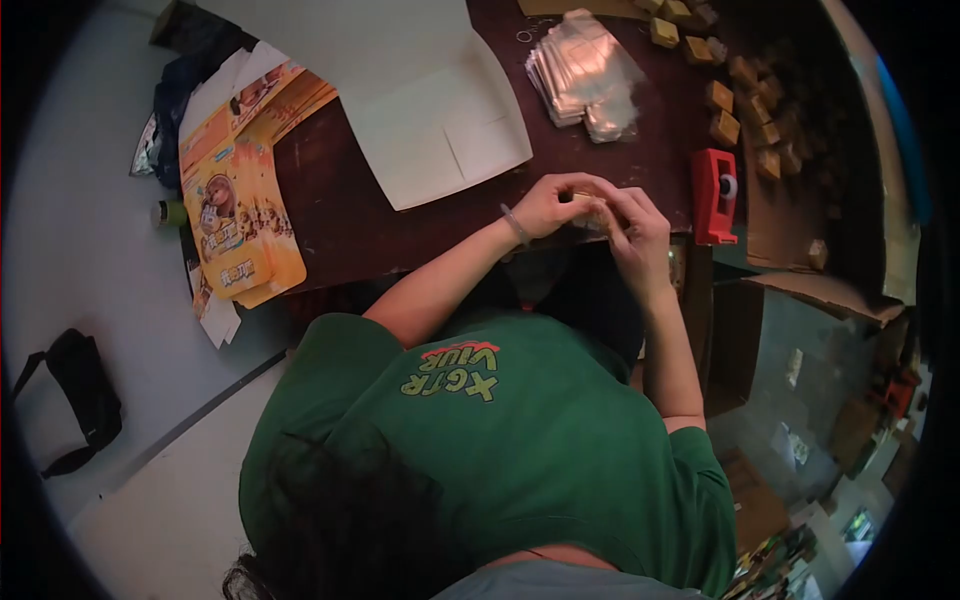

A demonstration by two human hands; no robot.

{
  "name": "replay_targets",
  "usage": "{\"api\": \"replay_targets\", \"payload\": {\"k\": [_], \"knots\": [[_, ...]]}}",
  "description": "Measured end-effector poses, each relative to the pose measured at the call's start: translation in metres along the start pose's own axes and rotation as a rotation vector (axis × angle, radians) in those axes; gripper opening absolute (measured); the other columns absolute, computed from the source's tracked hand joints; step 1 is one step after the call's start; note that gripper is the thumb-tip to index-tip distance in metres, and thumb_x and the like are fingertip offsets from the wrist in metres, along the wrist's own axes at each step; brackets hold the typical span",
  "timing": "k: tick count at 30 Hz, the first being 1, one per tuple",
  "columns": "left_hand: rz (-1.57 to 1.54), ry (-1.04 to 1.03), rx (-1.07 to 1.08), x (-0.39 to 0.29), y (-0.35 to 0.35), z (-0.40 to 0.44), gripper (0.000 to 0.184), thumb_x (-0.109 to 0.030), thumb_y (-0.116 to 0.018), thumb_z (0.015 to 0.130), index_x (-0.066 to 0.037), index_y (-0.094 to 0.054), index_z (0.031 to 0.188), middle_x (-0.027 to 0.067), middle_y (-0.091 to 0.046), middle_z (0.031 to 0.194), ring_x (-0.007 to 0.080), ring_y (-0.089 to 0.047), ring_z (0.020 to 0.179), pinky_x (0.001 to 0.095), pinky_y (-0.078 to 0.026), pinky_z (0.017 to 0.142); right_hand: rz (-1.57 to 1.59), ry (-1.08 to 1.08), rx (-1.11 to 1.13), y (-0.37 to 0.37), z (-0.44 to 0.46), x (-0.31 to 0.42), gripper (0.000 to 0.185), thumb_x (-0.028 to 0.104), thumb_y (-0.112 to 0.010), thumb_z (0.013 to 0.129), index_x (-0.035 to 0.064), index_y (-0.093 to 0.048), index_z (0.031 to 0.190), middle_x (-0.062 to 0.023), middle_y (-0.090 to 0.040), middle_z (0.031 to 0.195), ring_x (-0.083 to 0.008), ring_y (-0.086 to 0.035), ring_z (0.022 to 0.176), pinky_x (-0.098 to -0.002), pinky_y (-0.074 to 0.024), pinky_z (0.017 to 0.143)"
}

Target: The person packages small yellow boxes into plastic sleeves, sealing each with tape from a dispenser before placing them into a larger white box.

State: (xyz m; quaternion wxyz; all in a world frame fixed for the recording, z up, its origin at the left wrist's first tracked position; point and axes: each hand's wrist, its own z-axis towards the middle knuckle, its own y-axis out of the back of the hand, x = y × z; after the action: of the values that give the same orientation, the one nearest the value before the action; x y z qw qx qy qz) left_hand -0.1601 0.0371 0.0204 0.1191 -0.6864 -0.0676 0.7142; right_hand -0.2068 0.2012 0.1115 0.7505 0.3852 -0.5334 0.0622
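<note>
At the table's near edge, my left hand (552, 207) and my right hand (642, 228) meet with bent fingers. Both are closed around something small that is mostly hidden; a yellowish bit shows between the fingertips, too small to name. A bracelet (515, 225) circles my left wrist. Just beyond the hands lies a stack of clear plastic sleeves (585, 75) on the dark red table (340, 190). Close to my right hand stands a red tape dispenser (712, 198).
White card sheets (430, 100) cover the table's middle. Printed orange cartons (245, 215) lie flat at left. Several small yellow boxes (725, 125) are scattered at right beside a cardboard wall (880, 150). A black bag (85, 390) lies at far left.
</note>
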Motion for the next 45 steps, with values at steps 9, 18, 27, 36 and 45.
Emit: {"api": "replay_targets", "payload": {"k": [9,18,27,36,45], "knots": [[0.037,0.007,-0.148,0.0,-0.006,-0.006,0.027,-0.011,-0.068,0.086,0.0,-0.066,0.111,0.0035,-0.069,0.098,0.0093,-0.061,0.092,0.0261,-0.05,0.085,-0.054,0.108,0.069,0.005,0.009,-0.019,0.02,0.014,-0.071,0.085,0.0059,-0.072,0.104,-0.0077,-0.068,0.091,-0.0242,-0.06,0.09,-0.033,-0.0489,0.078],[0.039,-0.018,-0.125,0.007,-0.004,-0.006,0.025,-0.01,-0.061,0.092,-0.001,-0.065,0.114,0.0049,-0.068,0.104,0.0109,-0.062,0.097,0.0258,-0.049,0.087,0.059,0.03,0.053,0.003,-0.005,-0.01,0.016,0.015,-0.071,0.084,0.0074,-0.072,0.098,-0.0076,-0.068,0.097,-0.0253,-0.059,0.087,-0.0343,-0.0492,0.078],[0.223,-0.003,0.096,-0.007,0.011,-0.026,0.061,-0.019,-0.075,0.077,-0.004,-0.051,0.132,0.0098,-0.06,0.124,0.0179,-0.055,0.118,0.0332,-0.04,0.104,0.306,-0.134,0.173,-0.012,0.011,-0.052,0.036,0.021,-0.073,0.085,0.0088,-0.067,0.119,-0.005,-0.057,0.112,-0.015,-0.055,0.102,-0.0297,-0.0463,0.09],[0.355,-0.208,-0.397,0.018,-0.036,-0.022,0.059,-0.005,-0.077,0.074,-0.006,-0.055,0.128,0.0104,-0.063,0.124,0.0196,-0.061,0.112,0.0325,-0.047,0.098,-0.105,-0.111,-0.207,-0.017,0.001,-0.024,0.037,0.031,-0.076,0.082,0.002,-0.063,0.1,-0.0066,-0.064,0.085,-0.0176,-0.062,0.073,-0.0313,-0.0511,0.068],[0.366,-0.178,-0.03,0.004,-0.012,-0.013,0.076,-0.005,-0.079,0.072,-0.004,-0.044,0.139,0.016,-0.054,0.135,0.0241,-0.053,0.124,0.0357,-0.042,0.105,0.214,-0.358,-0.013,-0.007,0.019,-0.051,0.029,0.028,-0.076,0.082,0.0016,-0.064,0.09,-0.0038,-0.066,0.077,-0.01,-0.06,0.067,-0.0279,-0.0493,0.06]]}}
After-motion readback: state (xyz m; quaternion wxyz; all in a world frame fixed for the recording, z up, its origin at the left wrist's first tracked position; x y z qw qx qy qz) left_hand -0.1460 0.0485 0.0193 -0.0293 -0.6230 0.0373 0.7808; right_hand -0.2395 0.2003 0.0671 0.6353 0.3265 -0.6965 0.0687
